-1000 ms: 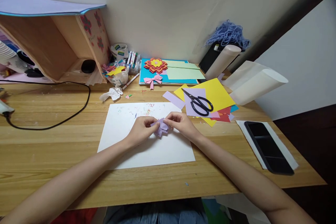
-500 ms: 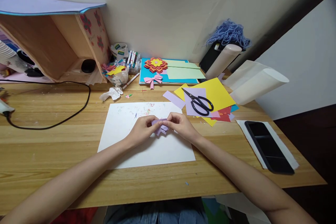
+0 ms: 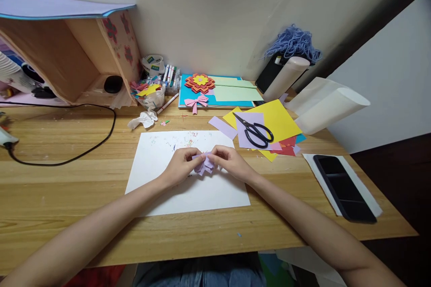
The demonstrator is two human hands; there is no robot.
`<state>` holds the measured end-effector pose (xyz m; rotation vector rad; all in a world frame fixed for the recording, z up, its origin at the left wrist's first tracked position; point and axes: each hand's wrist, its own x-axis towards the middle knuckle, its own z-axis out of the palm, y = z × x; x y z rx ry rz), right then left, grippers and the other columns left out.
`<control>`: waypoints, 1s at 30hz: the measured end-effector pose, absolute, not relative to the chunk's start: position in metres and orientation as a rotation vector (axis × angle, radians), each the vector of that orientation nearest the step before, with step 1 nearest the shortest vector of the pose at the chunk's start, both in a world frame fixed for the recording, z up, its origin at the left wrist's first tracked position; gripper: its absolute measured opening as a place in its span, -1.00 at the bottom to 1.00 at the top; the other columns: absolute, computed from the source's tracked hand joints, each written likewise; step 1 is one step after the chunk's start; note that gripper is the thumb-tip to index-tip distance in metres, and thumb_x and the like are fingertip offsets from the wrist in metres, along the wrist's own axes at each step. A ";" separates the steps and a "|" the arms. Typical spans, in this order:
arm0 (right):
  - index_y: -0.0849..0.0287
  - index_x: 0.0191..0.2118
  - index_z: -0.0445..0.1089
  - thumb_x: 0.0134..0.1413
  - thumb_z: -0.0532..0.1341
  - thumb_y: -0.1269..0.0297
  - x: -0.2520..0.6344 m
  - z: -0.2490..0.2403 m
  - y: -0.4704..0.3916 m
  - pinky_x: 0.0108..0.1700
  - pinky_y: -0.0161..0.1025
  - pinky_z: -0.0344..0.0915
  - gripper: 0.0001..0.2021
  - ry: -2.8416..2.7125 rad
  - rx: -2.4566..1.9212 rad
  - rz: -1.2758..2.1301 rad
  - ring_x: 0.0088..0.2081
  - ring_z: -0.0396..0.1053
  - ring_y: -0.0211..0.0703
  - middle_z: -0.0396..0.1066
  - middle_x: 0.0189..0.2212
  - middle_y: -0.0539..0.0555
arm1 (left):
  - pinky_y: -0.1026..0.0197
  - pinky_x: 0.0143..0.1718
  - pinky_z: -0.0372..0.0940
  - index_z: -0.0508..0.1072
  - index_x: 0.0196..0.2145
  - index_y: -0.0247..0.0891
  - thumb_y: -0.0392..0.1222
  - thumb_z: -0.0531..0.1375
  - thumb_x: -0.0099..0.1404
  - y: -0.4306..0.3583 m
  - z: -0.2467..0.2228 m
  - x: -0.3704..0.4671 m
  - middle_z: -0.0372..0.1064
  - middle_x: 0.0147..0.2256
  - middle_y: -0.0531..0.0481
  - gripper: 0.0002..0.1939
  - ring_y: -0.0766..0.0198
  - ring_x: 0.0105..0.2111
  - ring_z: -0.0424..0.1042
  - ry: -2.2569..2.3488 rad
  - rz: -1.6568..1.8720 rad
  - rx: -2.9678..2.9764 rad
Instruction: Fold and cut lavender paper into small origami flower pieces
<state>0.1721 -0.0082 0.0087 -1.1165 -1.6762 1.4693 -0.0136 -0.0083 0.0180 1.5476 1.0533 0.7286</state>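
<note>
Both hands meet over a white sheet [image 3: 158, 175] lying on the wooden desk [image 3: 67, 188]. Between them is a small folded lilac paper piece [image 3: 204, 166], pleated with several layers. My left hand [image 3: 182, 167] pinches its left side with thumb and fingers. My right hand [image 3: 230, 162] pinches its right and top edge. The piece is held just above the white sheet, and the fingers partly hide it.
Black scissors [image 3: 256, 133] lie on lilac and yellow paper [image 3: 279, 119] to the right. A black phone [image 3: 343, 187] rests near the right edge. At the back are a paper flower [image 3: 200, 83], markers [image 3: 169, 75], tape [image 3: 152, 64], a cardboard box [image 3: 81, 54] and a black cable [image 3: 84, 150].
The fingers of both hands have closed in and shifted slightly on the lilac piece, pressing its folds. The arms and everything else on the desk stay where they were.
</note>
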 end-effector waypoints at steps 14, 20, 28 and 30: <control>0.21 -0.57 0.24 -0.01 0.24 0.13 0.172 0.009 -0.009 -0.45 -0.36 0.08 -0.70 -1.760 -1.223 1.408 -0.51 0.20 -0.32 0.31 -0.58 -0.04 | 0.32 -0.51 0.13 0.41 -0.47 -0.33 0.01 0.14 0.19 -0.005 0.009 -0.014 0.36 -0.54 0.01 -0.68 0.33 -0.54 0.30 1.110 0.682 1.581; 0.21 -0.56 0.27 -0.07 0.28 0.13 0.175 0.009 -0.006 -0.48 -0.37 0.09 -0.72 -1.792 -1.189 1.518 -0.52 0.22 -0.32 0.29 -0.60 -0.07 | 0.34 -0.57 0.03 0.38 -0.54 -0.33 0.01 0.14 0.18 -0.007 0.010 -0.013 0.27 -0.60 0.06 -0.67 0.38 -0.59 0.19 1.165 0.681 1.692; 0.25 -0.55 0.40 0.05 0.20 0.07 0.177 0.009 -0.004 -0.39 -0.34 0.18 -0.66 -1.773 -1.148 1.589 -0.48 0.33 -0.28 0.45 -0.56 0.04 | 0.33 -0.55 0.07 0.38 -0.51 -0.33 0.02 0.13 0.20 -0.009 0.012 -0.013 0.35 -0.58 0.03 -0.67 0.37 -0.58 0.23 1.122 0.657 1.684; 0.25 -0.50 0.42 0.10 0.15 0.06 0.178 0.010 -0.004 -0.38 -0.33 0.18 -0.65 -1.792 -1.128 1.594 -0.47 0.34 -0.27 0.44 -0.55 0.05 | 0.34 -0.56 0.07 0.38 -0.51 -0.33 0.05 0.13 0.20 -0.009 0.014 -0.012 0.34 -0.58 0.04 -0.64 0.38 -0.59 0.22 1.134 0.653 1.682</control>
